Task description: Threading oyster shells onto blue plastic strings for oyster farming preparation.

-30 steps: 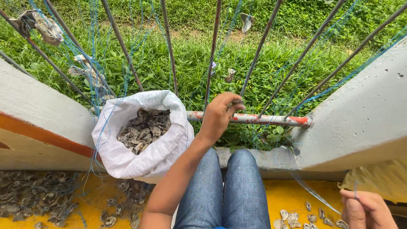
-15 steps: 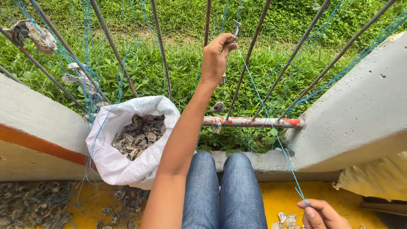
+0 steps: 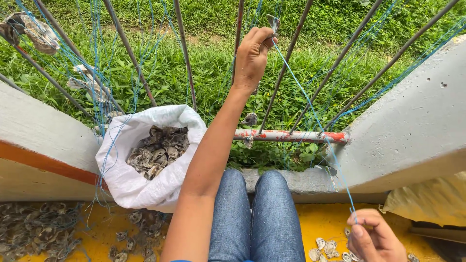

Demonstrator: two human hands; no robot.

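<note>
The left hand point(image 3: 252, 56) is now raised high at the far side of the scene, up among the slanted metal bars point(image 3: 184, 63) of the railing. A second ago it rested low on the red-and-white horizontal pipe point(image 3: 291, 136); half a second ago it was already climbing. Its fingers are closed tight around a small grey shell point(image 3: 273, 22), pinched at the top of the fist, with the blue string point(image 3: 310, 111) running out of that grip.

The string now stretches taut in a long diagonal — from the shell down and to the right, past the pipe, to the right hand point(image 3: 376, 237) at the near right corner. That hand has come further into view than before; its thumb and forefinger are pinched shut on the lower end of the line, the other fingers loosely curled.

So the slack has gone out of the line between the two hands, which to my eye suggests the shell sits threaded on it and is being drawn up along the bars — though the hole itself is too small to see.

The white sack point(image 3: 145, 179) of shells stands unmoved at near left, against the grey wall point(image 3: 43, 140). More shells point(image 3: 34, 233) lie loose on the yellow floor point(image 3: 320, 223), either side of the knees in blue jeans point(image 3: 257, 218)
</note>
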